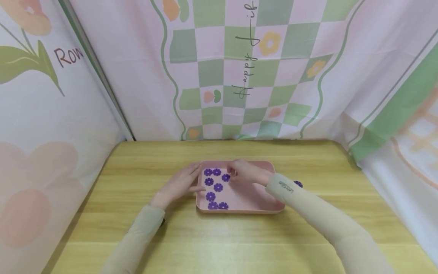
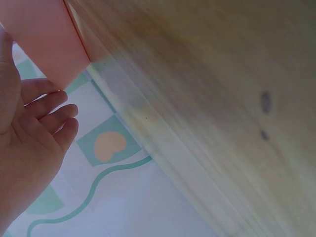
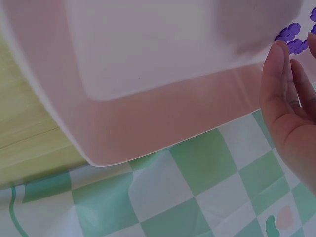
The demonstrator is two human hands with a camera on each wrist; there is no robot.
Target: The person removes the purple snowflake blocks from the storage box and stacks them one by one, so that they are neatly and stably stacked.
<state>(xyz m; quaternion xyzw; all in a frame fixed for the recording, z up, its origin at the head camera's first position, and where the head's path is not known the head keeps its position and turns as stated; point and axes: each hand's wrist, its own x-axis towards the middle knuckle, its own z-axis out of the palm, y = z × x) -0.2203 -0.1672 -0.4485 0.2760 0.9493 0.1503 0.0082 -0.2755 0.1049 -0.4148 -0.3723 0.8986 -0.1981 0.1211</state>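
Observation:
A shallow pink tray (image 1: 253,198) lies on the table with several purple snowflake discs (image 1: 218,187), notched and flower-shaped, in its left part. My left hand (image 1: 179,182) rests at the tray's left side, its fingers extended along the outer wall and the thumb reaching over the rim. In the left wrist view, those fingers (image 2: 49,111) lie loosely by the pink wall. Over the tray's far middle is my right hand (image 1: 243,172), fingers curled. The right wrist view shows its fingertips and thumb pinching at a purple disc (image 3: 297,47), with another disc close beside it.
One more purple disc (image 1: 298,183) lies to the right of the tray, partly behind the right sleeve (image 1: 308,201). The wooden table (image 1: 143,163) ends at a hanging checkered cloth (image 1: 239,76) behind, with printed cloth at both sides.

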